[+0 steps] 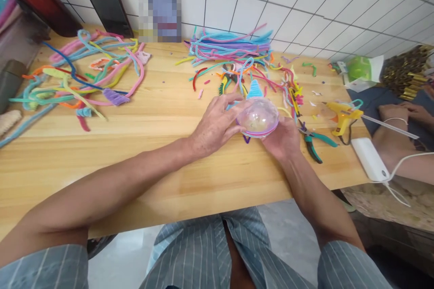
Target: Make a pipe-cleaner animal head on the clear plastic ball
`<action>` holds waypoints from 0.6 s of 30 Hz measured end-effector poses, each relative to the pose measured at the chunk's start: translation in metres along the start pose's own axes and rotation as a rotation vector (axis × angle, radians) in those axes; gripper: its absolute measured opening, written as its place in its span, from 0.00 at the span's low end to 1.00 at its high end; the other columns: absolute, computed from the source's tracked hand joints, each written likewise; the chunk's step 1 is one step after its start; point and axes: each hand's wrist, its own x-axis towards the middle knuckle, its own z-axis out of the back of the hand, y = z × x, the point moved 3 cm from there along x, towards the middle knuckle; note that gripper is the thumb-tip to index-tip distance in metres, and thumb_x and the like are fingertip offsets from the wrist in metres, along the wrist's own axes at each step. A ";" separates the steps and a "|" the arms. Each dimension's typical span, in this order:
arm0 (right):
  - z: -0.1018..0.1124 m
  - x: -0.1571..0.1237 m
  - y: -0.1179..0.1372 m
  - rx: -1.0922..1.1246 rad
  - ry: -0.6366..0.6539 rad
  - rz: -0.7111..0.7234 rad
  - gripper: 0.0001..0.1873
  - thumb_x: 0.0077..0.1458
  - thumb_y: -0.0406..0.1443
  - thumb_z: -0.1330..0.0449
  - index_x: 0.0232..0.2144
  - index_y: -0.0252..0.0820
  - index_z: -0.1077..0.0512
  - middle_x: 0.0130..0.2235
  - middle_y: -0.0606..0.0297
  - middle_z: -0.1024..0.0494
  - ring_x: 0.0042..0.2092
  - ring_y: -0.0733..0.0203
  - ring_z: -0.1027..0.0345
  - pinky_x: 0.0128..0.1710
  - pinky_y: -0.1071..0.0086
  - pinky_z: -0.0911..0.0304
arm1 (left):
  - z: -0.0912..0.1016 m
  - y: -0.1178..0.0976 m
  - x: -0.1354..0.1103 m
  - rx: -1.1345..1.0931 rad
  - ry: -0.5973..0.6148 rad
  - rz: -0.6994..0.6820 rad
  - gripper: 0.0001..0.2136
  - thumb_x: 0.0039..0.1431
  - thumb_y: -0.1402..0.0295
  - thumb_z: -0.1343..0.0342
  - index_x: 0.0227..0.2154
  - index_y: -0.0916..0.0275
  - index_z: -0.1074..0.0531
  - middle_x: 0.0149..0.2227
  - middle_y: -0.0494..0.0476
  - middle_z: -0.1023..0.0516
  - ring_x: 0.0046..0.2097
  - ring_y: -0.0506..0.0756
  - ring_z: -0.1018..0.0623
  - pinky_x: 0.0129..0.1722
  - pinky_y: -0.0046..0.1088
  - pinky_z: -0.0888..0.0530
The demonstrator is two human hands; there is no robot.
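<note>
Between my two hands is a clear plastic dome [259,115] with pink and purple bands round its lower rim. My left hand [219,122] grips its left side, thumb low and fingers over the top. Under and behind its right side, my right hand [284,137] supports it, with most of its fingers hidden. A blue ribbed cone [254,89] shows just beyond the dome; whether it is joined to it I cannot tell. A small purple pointed piece [247,139] peeks out below.
Pipe cleaners lie in a loose heap [101,72] at left and a bundle [230,47] by the tiled wall. Teal-handled pliers [315,142], a yellow glue gun [342,116] and a white power bank [369,159] lie at right. Another person's hands [396,115] rest beyond.
</note>
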 end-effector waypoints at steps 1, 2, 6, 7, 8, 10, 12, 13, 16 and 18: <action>0.001 0.000 0.001 -0.015 0.001 0.001 0.21 0.51 0.44 0.28 0.47 0.48 0.20 0.50 0.62 0.12 0.52 0.48 0.17 0.44 0.54 0.15 | 0.000 0.000 0.002 0.005 0.048 -0.041 0.26 0.75 0.51 0.42 0.69 0.54 0.31 0.67 0.69 0.26 0.70 0.66 0.27 0.69 0.56 0.28; 0.001 -0.001 0.002 -0.029 -0.002 0.010 0.20 0.51 0.44 0.28 0.46 0.48 0.20 0.49 0.63 0.12 0.50 0.49 0.17 0.43 0.56 0.16 | 0.001 0.000 0.003 -0.004 0.097 -0.078 0.25 0.76 0.52 0.45 0.70 0.53 0.31 0.69 0.68 0.28 0.72 0.67 0.28 0.70 0.58 0.30; 0.001 -0.004 0.003 -0.085 -0.003 0.056 0.18 0.51 0.44 0.27 0.44 0.50 0.20 0.47 0.67 0.14 0.45 0.53 0.19 0.36 0.62 0.18 | 0.002 -0.002 0.004 -0.085 0.192 -0.186 0.22 0.79 0.56 0.48 0.71 0.49 0.33 0.73 0.66 0.31 0.75 0.66 0.30 0.70 0.60 0.29; 0.000 -0.005 0.003 -0.094 0.002 0.061 0.18 0.51 0.44 0.27 0.44 0.50 0.20 0.46 0.67 0.14 0.44 0.53 0.19 0.35 0.63 0.19 | 0.002 -0.002 0.003 -0.088 0.187 -0.198 0.23 0.78 0.58 0.46 0.72 0.49 0.33 0.73 0.68 0.32 0.75 0.66 0.30 0.70 0.59 0.28; 0.000 -0.005 0.002 -0.097 0.005 0.065 0.19 0.51 0.44 0.26 0.45 0.51 0.20 0.46 0.67 0.14 0.43 0.54 0.20 0.33 0.64 0.19 | 0.003 -0.002 0.002 -0.077 0.178 -0.201 0.24 0.77 0.59 0.43 0.72 0.51 0.33 0.73 0.69 0.31 0.75 0.65 0.30 0.70 0.58 0.28; -0.002 -0.006 -0.001 -0.097 0.003 0.074 0.21 0.49 0.44 0.25 0.45 0.51 0.20 0.46 0.68 0.15 0.42 0.56 0.21 0.32 0.66 0.21 | 0.003 -0.002 0.000 -0.035 0.163 -0.168 0.25 0.73 0.57 0.38 0.69 0.53 0.32 0.71 0.71 0.29 0.74 0.65 0.29 0.71 0.58 0.29; -0.004 -0.007 -0.004 -0.102 -0.004 0.084 0.22 0.48 0.44 0.25 0.47 0.51 0.20 0.47 0.69 0.16 0.41 0.57 0.21 0.31 0.68 0.22 | 0.003 -0.002 -0.002 0.002 0.147 -0.105 0.27 0.69 0.51 0.34 0.65 0.54 0.29 0.67 0.70 0.27 0.71 0.66 0.27 0.71 0.59 0.29; -0.005 -0.009 -0.006 -0.109 -0.007 0.088 0.23 0.49 0.44 0.25 0.47 0.51 0.20 0.48 0.69 0.16 0.42 0.57 0.21 0.32 0.67 0.22 | 0.003 -0.002 -0.003 0.014 0.134 -0.075 0.27 0.67 0.48 0.34 0.63 0.55 0.28 0.66 0.69 0.26 0.70 0.66 0.27 0.70 0.59 0.28; -0.009 -0.013 -0.010 -0.131 -0.015 0.111 0.22 0.51 0.45 0.26 0.49 0.53 0.20 0.52 0.68 0.17 0.47 0.55 0.22 0.38 0.64 0.20 | 0.002 -0.007 -0.007 0.040 0.088 -0.028 0.28 0.65 0.43 0.33 0.59 0.55 0.28 0.63 0.68 0.26 0.67 0.66 0.26 0.68 0.60 0.28; -0.012 -0.015 -0.011 -0.147 -0.018 0.145 0.22 0.52 0.45 0.26 0.49 0.53 0.20 0.54 0.67 0.17 0.52 0.53 0.23 0.46 0.61 0.20 | 0.001 -0.009 -0.010 0.059 0.074 -0.007 0.28 0.65 0.43 0.34 0.58 0.55 0.29 0.62 0.68 0.26 0.66 0.66 0.27 0.68 0.60 0.29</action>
